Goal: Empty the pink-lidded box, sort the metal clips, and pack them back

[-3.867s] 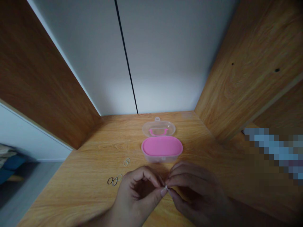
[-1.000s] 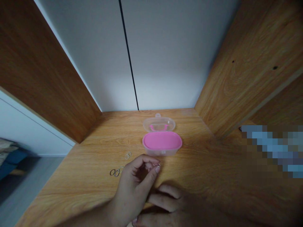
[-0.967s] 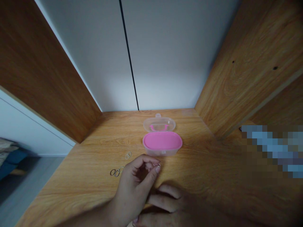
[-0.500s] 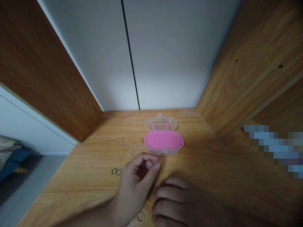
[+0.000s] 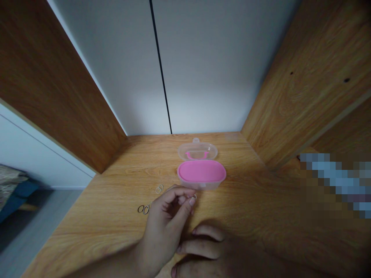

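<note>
My left hand is closed, with a small ring pinched between thumb and forefinger, just in front of the pink-topped box. My right hand lies low over the table with its fingers spread and bent. Its fingertips are close to the left wrist, and its thumb is not seen. Left of my left hand lie a dark ring and a silvery ring. Two thin pale rings overlap farther back.
A clear plastic box with a pink inner top stands behind my hands, its clear lid folded back. Wooden side panels and a pale back panel enclose the wooden table. Blurred blocks cover the far right.
My right hand has come nearer and a little left, its fingers more spread. It now hides the ring that lay near the front edge. The left hand keeps its pinch, almost still.
</note>
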`<control>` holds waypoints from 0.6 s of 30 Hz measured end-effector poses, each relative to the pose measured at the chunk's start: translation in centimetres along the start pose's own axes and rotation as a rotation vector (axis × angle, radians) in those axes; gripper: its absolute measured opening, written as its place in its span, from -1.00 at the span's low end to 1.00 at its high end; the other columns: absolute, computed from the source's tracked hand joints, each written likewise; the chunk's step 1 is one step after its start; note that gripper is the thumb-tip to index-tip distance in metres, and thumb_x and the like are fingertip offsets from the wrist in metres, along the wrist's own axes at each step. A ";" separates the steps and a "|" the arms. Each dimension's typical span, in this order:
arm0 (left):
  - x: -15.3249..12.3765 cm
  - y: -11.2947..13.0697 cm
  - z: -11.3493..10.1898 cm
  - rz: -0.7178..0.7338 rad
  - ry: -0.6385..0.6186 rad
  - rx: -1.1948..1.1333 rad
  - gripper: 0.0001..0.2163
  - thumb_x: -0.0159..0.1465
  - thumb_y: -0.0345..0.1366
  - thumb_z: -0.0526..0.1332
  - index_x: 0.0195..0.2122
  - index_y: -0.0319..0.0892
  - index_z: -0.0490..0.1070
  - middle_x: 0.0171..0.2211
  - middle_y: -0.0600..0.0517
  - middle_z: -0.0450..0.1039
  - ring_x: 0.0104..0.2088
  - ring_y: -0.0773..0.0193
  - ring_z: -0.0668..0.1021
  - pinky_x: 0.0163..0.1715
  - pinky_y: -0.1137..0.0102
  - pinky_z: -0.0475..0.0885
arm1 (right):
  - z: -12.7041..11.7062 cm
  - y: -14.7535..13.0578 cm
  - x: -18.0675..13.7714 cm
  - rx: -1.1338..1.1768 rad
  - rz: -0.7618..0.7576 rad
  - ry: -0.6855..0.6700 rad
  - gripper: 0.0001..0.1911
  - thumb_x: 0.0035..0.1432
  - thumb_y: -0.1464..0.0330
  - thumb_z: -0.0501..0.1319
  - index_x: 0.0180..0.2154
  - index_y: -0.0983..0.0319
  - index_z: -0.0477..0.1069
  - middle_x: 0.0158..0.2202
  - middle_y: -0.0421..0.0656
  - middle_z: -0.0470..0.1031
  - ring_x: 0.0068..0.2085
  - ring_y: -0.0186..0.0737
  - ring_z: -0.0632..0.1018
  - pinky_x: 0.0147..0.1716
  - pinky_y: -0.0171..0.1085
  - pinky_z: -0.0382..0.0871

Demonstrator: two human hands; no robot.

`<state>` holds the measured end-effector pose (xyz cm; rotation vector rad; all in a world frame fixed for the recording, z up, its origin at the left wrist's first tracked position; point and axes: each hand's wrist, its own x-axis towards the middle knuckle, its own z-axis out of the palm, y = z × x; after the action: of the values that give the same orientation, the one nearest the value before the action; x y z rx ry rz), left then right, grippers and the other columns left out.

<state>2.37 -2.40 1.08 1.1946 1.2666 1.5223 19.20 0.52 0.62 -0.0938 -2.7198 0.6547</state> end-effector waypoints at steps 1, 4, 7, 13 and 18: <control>0.0 0.0 0.0 0.001 0.001 -0.002 -0.93 0.28 -0.31 0.33 -0.24 -0.15 0.58 -0.40 0.07 0.53 -0.42 0.40 0.50 -0.35 0.54 0.45 | -0.2 -0.1 0.0 0.022 0.008 -0.018 -0.72 0.41 0.18 0.11 0.03 0.10 0.46 0.08 -0.29 0.55 0.03 -0.28 0.52 0.04 -0.34 0.34; 0.1 0.1 0.1 0.013 0.002 -0.007 -0.94 0.27 -0.32 0.34 -0.25 -0.15 0.60 -0.42 0.07 0.53 -0.42 0.41 0.50 -0.35 0.54 0.46 | 0.3 0.1 0.1 0.105 0.009 0.009 -0.75 0.42 0.18 0.10 -0.06 0.11 0.48 -0.09 -0.29 0.62 -0.03 -0.31 0.55 0.00 -0.37 0.36; 0.3 0.1 0.1 0.022 0.002 -0.019 -0.94 0.25 -0.35 0.35 -0.26 -0.16 0.61 -0.44 0.07 0.53 -0.43 0.40 0.51 -0.35 0.55 0.47 | 0.9 0.3 0.0 0.165 0.063 0.094 -0.81 0.39 0.20 0.14 -0.15 0.10 0.48 -0.21 -0.29 0.63 -0.09 -0.32 0.58 -0.05 -0.39 0.40; 0.1 0.2 0.0 0.026 0.029 -0.035 -0.92 0.22 -0.38 0.36 -0.27 -0.12 0.63 -0.47 0.09 0.54 -0.46 0.44 0.52 -0.39 0.59 0.48 | -2.0 -0.6 -0.6 0.099 0.129 0.423 -0.66 0.26 0.47 0.23 0.05 0.10 0.45 -0.10 -0.18 0.59 -0.13 -0.31 0.61 -0.14 -0.39 0.53; 0.0 0.2 -0.2 0.040 0.047 -0.021 -0.88 0.18 -0.41 0.39 -0.25 -0.10 0.65 -0.44 0.07 0.60 -0.43 0.42 0.58 -0.35 0.59 0.53 | -3.5 -0.2 -0.5 0.101 0.297 0.798 -0.76 0.19 0.53 0.30 -0.20 0.07 0.59 -0.25 -0.21 0.62 -0.27 -0.32 0.66 -0.30 -0.45 0.59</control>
<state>2.20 -2.44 1.28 1.1832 1.2610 1.5974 20.82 1.79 3.44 -0.6036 -1.9130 0.6502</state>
